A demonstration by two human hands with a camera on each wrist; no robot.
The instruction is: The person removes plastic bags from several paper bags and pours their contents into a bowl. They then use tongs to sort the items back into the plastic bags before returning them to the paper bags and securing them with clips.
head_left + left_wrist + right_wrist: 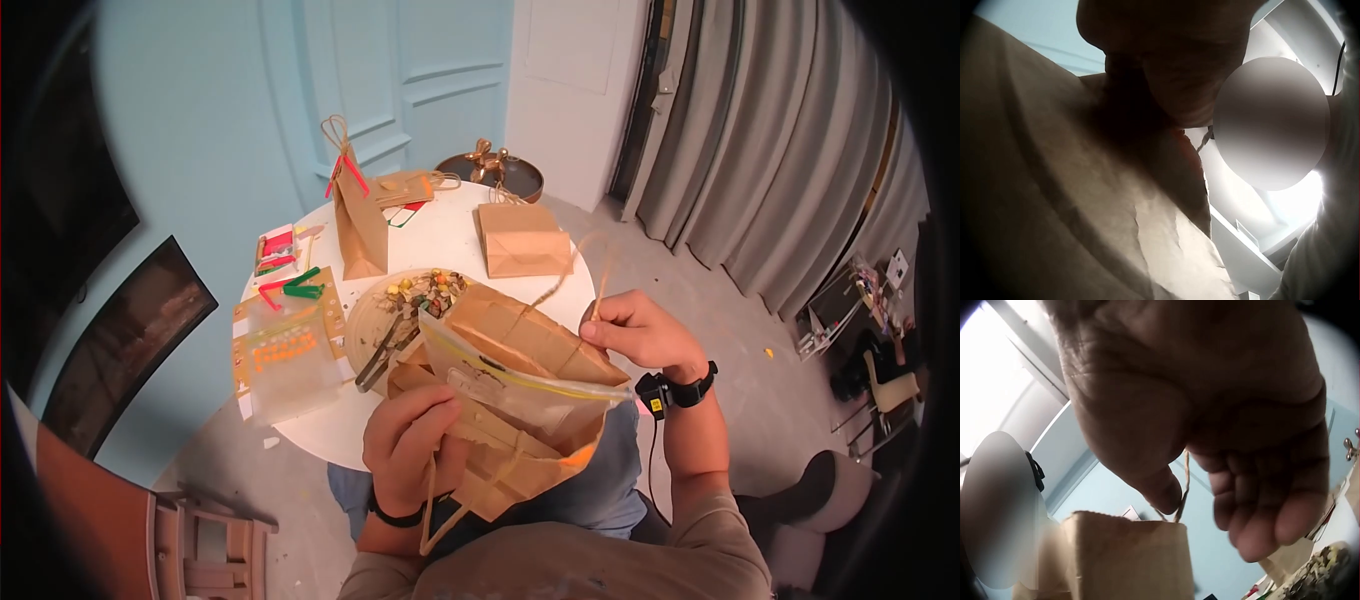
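A brown paper bag (545,475), creased and gaping at the mouth, with an orange patch near its rim, has a clear zip pouch (530,400) across its opening. It tilts over the near edge of the desk (440,235), beside a round plate (362,318); grey floor (690,300) spreads rightward. The left hand (410,435) has its fingers clamped on the bag's side; the right hand (645,328) curls its fingers at a twisted handle (1186,472), the right wrist view alone showing the palm side.
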